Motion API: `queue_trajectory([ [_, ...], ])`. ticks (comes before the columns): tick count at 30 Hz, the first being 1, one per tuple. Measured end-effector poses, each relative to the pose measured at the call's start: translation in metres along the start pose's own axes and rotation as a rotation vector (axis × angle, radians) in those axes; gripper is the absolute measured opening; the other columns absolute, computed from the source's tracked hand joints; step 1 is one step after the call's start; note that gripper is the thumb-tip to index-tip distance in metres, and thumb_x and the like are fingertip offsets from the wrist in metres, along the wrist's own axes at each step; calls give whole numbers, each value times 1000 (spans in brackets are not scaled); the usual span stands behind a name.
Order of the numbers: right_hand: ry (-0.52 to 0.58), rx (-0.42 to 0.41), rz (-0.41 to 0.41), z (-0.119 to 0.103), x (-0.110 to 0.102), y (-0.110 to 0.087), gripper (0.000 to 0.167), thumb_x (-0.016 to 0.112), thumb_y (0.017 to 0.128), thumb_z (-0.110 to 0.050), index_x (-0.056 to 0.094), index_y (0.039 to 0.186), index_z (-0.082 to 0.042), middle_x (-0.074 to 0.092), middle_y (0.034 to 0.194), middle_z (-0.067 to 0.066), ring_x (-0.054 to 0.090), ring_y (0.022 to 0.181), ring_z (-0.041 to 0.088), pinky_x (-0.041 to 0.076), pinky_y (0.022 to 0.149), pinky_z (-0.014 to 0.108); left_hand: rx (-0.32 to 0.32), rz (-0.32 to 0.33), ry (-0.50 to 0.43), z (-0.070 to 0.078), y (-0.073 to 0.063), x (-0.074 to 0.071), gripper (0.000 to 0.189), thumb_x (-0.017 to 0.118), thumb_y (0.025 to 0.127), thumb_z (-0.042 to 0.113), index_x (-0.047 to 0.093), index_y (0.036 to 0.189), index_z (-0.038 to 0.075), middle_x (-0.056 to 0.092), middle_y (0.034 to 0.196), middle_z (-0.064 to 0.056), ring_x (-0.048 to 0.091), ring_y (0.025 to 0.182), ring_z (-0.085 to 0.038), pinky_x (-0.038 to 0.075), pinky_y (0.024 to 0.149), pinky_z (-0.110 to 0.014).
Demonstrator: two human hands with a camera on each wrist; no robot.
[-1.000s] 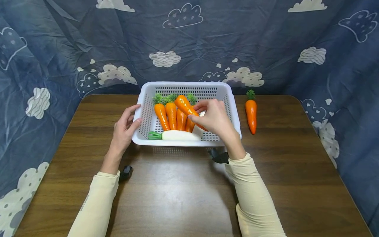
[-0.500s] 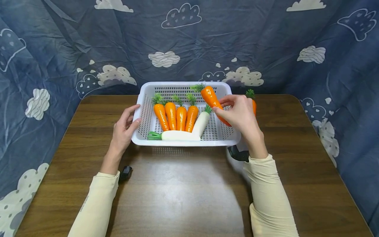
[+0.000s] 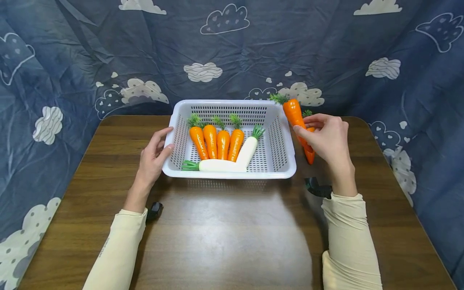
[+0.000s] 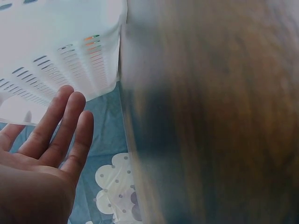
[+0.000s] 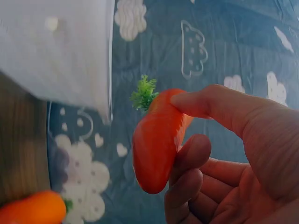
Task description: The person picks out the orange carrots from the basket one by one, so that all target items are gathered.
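My right hand pinches an orange carrot with a leafy green top, between thumb and fingers, just right of the basket. In the right wrist view the held carrot hangs clear of the basket. Beneath it on the table lies another carrot, partly hidden by the hand and held carrot. My left hand touches the left rim of the white basket, its fingers fairly straight in the left wrist view. Inside the basket several carrots lie side by side, with two white radishes near them.
The basket stands toward the back of a brown wooden table. Behind the table hangs a dark blue cloth with cloud prints. Each wrist carries a small black camera.
My right hand has lifted the carrot out and carried it rightward over the basket's right rim. The upright radish shows fully now. My left hand stays at the rim.
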State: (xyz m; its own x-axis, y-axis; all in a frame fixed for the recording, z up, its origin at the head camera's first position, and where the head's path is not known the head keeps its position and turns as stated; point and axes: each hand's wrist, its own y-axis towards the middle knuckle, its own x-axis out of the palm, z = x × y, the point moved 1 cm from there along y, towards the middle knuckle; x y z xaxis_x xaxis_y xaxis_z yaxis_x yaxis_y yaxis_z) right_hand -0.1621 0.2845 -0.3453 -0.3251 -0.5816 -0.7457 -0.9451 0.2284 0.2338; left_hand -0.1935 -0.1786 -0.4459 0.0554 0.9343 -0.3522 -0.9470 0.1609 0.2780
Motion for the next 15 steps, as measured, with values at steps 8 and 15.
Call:
queue_trajectory([
  [8,-40,68,40,33,-22,2,55,76,92,-50,77,120,-3,78,108,23,57,73,21,43,69,29,5,6,7,-1,1,1,49,59,107,18,51,155,22,73,128,-23,75,103,-44,57,74,-14],
  [15,-32,143,47,55,-28,7,60,75,94,-51,74,125,1,75,119,26,64,106,33,43,63,12,14,5,0,0,0,0,50,58,107,17,50,156,21,72,129,-25,74,103,-46,57,74,-14],
])
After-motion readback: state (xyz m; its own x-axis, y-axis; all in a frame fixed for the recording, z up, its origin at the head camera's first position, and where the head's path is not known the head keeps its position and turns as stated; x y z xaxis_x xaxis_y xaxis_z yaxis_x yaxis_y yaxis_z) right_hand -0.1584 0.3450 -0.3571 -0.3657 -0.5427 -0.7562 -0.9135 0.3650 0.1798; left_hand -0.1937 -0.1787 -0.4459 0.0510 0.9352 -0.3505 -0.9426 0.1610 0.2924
